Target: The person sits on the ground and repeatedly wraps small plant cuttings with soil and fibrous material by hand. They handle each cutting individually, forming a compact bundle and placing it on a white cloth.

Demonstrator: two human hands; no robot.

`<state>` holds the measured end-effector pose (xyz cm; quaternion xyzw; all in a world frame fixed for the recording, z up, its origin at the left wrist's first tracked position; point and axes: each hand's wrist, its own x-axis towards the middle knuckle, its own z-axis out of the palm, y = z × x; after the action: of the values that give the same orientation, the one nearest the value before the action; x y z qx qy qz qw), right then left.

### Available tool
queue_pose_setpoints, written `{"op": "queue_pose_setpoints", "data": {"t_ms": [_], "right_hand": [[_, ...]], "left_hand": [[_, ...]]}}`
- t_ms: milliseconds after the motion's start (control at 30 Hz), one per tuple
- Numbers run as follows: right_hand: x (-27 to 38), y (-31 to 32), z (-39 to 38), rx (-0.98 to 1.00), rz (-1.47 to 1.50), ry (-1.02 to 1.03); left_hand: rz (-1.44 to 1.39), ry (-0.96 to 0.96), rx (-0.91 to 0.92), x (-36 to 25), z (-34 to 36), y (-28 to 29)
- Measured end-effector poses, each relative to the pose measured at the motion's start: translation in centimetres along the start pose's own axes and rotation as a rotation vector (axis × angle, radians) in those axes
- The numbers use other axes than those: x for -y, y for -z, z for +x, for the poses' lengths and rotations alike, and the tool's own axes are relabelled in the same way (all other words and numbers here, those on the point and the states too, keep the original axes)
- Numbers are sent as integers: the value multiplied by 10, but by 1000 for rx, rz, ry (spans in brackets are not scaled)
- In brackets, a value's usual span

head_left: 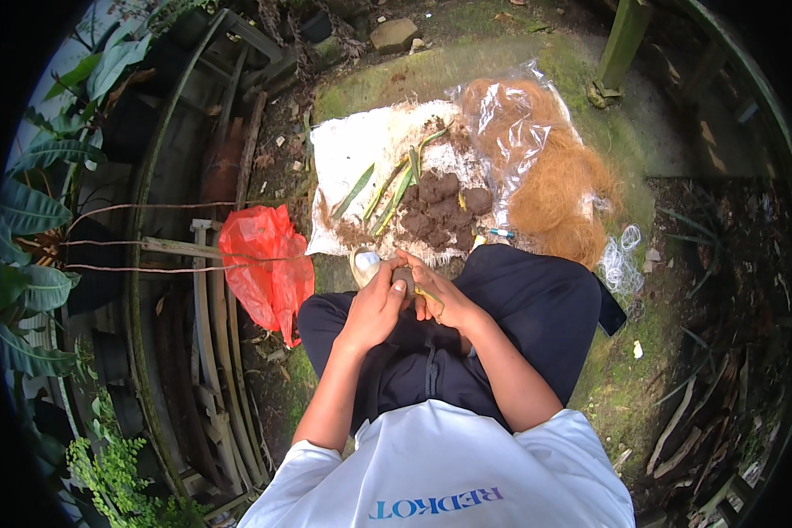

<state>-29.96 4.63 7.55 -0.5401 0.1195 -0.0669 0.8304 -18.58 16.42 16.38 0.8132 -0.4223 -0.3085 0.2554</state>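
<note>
My left hand [377, 304] and my right hand [447, 302] meet above my lap, fingers curved around a lump of brown soil [403, 279]. Only a small part of the lump shows between them. A thin yellowish strip [429, 294], perhaps part of a leaf, lies along the right hand's fingers. Just beyond my hands, dark soil clods [442, 207] are heaped on a white sack [339, 150]. Long green and yellow leaves [398, 195] lie beside the heap. Brown fibre [554, 198] spills from a clear plastic bag [510, 110] at the right.
A red plastic bag [264, 264] lies at my left, near wooden slats [207, 352]. White string [623, 264] and a dark phone [611, 310] rest by my right knee. A blue-and-white pen-like item [501, 233] sits at the sack's edge. A green post [623, 44] stands far right.
</note>
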Motion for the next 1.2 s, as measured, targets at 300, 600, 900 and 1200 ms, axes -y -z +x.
{"op": "queue_pose_setpoints", "data": {"t_ms": [300, 600, 900, 1200], "right_hand": [[22, -12, -14, 67, 121, 56], [28, -13, -15, 104, -21, 148], [37, -17, -23, 9, -168, 302], [24, -21, -17, -118, -324, 560]], "left_hand": [[111, -121, 20, -19, -8, 22], [122, -216, 37, -19, -15, 29], [-11, -305, -24, -4, -8, 15], [-119, -329, -146, 5, -10, -6]]}}
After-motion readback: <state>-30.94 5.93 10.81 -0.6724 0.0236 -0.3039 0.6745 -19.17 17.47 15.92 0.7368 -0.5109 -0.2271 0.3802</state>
